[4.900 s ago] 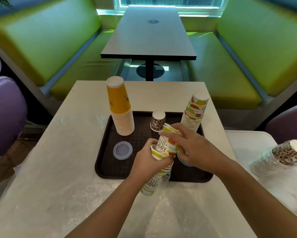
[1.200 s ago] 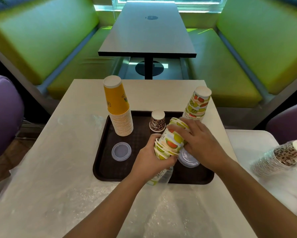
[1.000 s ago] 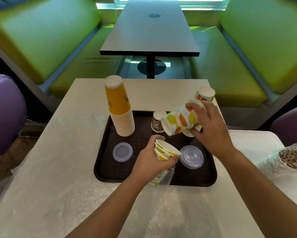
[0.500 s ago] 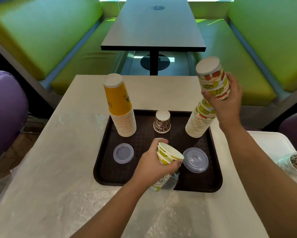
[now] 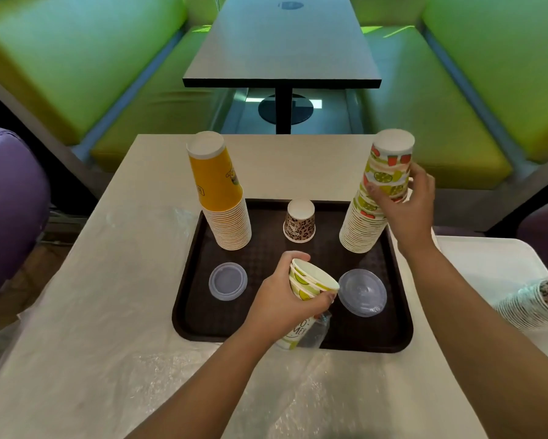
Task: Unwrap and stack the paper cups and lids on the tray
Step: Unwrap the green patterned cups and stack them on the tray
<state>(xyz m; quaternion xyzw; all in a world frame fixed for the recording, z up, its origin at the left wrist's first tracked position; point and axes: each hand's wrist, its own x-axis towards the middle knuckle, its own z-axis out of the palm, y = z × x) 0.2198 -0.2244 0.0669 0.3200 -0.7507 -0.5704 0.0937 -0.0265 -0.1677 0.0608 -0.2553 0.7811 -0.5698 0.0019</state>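
A dark tray (image 5: pixel 190 293) sits on a pale table (image 5: pixel 114 236), and every place below is given from that tray. Half a second earlier, a few fruit cups were held in the air above the far right corner; now they are seated upside down on top of the fruit stack (image 5: pixel 366 223) there, which stands taller for it. The right hand (image 5: pixel 407 204) is curled around the top cups of that stack. This batch appears to be delivered, with more still to go.

At the far left corner stands the yellow stack (image 5: pixel 223 198), and between the two stacks a single leopard cup (image 5: pixel 300 221). Over the near middle, the left hand (image 5: pixel 282 305) grips the rest (image 5: pixel 310 282) of the fruit cups, rims pointing right, with plastic wrap trailing below. One lid (image 5: pixel 228 281) lies near left, another lid (image 5: pixel 362 292) near right, just beside the held cups.

Open tray floor is seen only in the centre. Off to the right, more wrapped leopard cups (image 5: pixel 538 304) wait on a second surface. Loose wrap (image 5: pixel 177 375) covers the table nearer than the tray's front edge.
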